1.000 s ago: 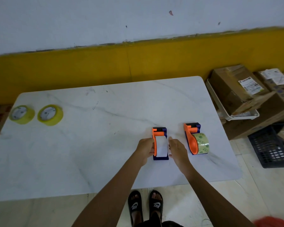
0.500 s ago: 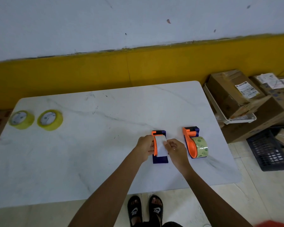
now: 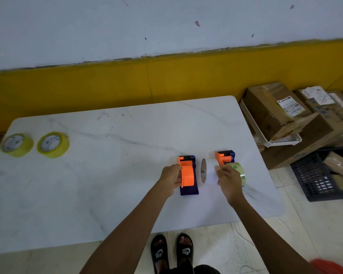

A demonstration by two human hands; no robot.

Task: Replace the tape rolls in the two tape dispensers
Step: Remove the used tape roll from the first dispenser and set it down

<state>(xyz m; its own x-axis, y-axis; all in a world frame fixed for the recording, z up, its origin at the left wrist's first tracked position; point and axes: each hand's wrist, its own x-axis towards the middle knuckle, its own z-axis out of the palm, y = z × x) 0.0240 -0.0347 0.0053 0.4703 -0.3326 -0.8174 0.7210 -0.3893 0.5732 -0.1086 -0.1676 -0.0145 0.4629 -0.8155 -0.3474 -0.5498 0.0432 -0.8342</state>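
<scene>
Two orange-and-blue tape dispensers stand on the white marble table (image 3: 107,175). My left hand (image 3: 171,177) grips the left dispenser (image 3: 187,175) by its left side; its orange spindle is bare. Just right of it, my right hand (image 3: 229,179) holds a white, nearly used-up tape roll (image 3: 209,172) on edge, its brown end face turned toward the left dispenser. The right dispenser (image 3: 225,156) carries a clear greenish tape roll (image 3: 238,170), partly hidden behind my right hand. Two full yellow tape rolls (image 3: 16,144) (image 3: 53,144) lie flat at the table's far left.
Cardboard boxes (image 3: 275,109) and a white tray (image 3: 285,142) are stacked on the floor right of the table. A dark blue crate (image 3: 317,178) sits below them. A yellow-and-white wall runs behind the table. My sandalled feet show under the near edge.
My right hand has pulled the white roll out of the left dispenser and moved it rightward. The left hand stays on that dispenser, whose orange spindle is now uncovered.
</scene>
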